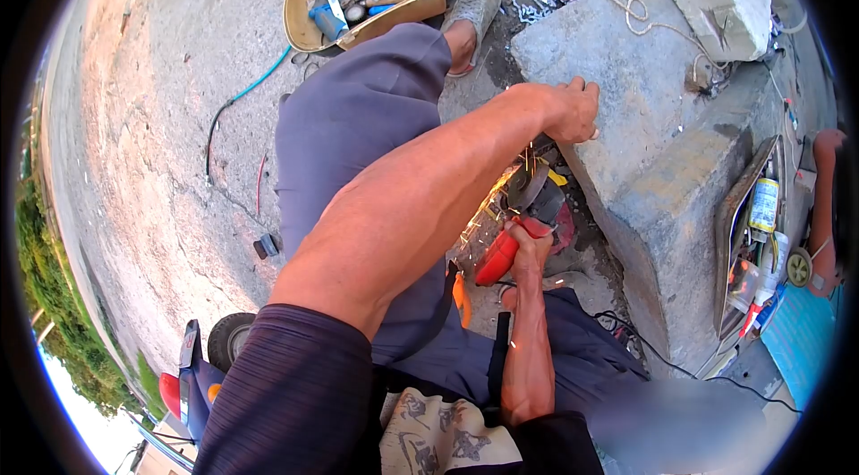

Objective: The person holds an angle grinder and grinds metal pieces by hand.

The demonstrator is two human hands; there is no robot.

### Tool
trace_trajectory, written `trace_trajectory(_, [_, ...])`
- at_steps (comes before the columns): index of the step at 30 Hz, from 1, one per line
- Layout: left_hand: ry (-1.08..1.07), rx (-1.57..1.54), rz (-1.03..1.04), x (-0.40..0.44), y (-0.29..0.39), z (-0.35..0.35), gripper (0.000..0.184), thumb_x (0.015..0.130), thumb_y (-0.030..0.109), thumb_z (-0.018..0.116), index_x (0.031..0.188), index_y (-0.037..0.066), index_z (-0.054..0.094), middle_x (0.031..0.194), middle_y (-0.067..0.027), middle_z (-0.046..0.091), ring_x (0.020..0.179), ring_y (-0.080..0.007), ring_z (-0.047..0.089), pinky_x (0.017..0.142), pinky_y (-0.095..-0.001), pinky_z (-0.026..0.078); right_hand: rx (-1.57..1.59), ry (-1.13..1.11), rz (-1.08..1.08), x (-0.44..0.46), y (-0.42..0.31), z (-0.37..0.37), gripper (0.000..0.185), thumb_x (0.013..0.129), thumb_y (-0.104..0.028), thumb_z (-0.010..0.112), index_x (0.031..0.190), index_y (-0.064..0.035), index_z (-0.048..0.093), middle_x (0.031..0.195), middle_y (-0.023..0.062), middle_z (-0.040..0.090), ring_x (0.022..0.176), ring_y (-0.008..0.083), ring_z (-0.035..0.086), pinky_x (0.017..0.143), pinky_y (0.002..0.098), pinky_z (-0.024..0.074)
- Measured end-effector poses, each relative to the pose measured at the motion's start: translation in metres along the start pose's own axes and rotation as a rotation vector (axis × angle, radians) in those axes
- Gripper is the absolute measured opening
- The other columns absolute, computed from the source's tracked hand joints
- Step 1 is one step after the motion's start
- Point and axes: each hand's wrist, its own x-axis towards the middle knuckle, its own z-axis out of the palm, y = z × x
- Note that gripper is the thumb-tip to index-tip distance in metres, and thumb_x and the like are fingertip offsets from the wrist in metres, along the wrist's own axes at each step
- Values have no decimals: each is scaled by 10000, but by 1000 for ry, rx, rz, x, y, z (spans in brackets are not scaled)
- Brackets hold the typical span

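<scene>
My left hand (573,110) reaches across to the edge of a large concrete block (608,55), its fingers curled; what they hold, if anything, is hidden. Below it, my right hand (528,247) is wrapped round a red angle grinder (498,258). The grinder's disc end, partly hidden, lies just under my left hand and forearm. Orange sparks (488,209) stream from there down and to the left, between my legs. The workpiece at the disc is hard to make out.
An open tan case (438,8) of tools stands near my shoe (474,14). A smaller concrete block (720,1) and rope (637,14) lie on the large block. At right is a tray (727,242) with bottles. A black cable (667,359) runs at lower right.
</scene>
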Motion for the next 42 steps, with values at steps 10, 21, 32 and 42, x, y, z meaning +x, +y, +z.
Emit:
trace_trajectory(10, [-4,-9,7,-3,1,-2,653,1024,381,573,1403,-100,346,1411,-323,432,1326,-510,481,1093,-558,414,-5,23,-31,-3,-3,3,283,708,-87,807,966,6,738,913,43,707,800,159,645,755,321,507])
trace_trajectory(21, [-13,-7,20,-1,-3,-1,619,1029,380,551,1394,-85,366,1378,-296,444,1305,-497,478,1096,-531,408,4,-27,-49,-15,15,-12,204,751,-81,750,924,21,712,835,70,711,725,184,664,686,320,520])
trace_trajectory(32, [-5,-29,14,0,-5,0,616,1020,376,573,1402,-69,385,1388,-273,448,1314,-477,470,1117,-511,389,-101,-11,-54,-19,-4,0,179,780,-134,724,874,17,734,806,79,721,697,175,654,666,316,507])
trace_trajectory(42, [13,22,62,11,-15,8,626,1024,386,563,1398,-80,376,1373,-298,443,1317,-486,464,1110,-525,394,-41,-2,-23,-8,0,0,209,734,-117,798,897,1,743,814,35,704,719,165,645,705,329,517])
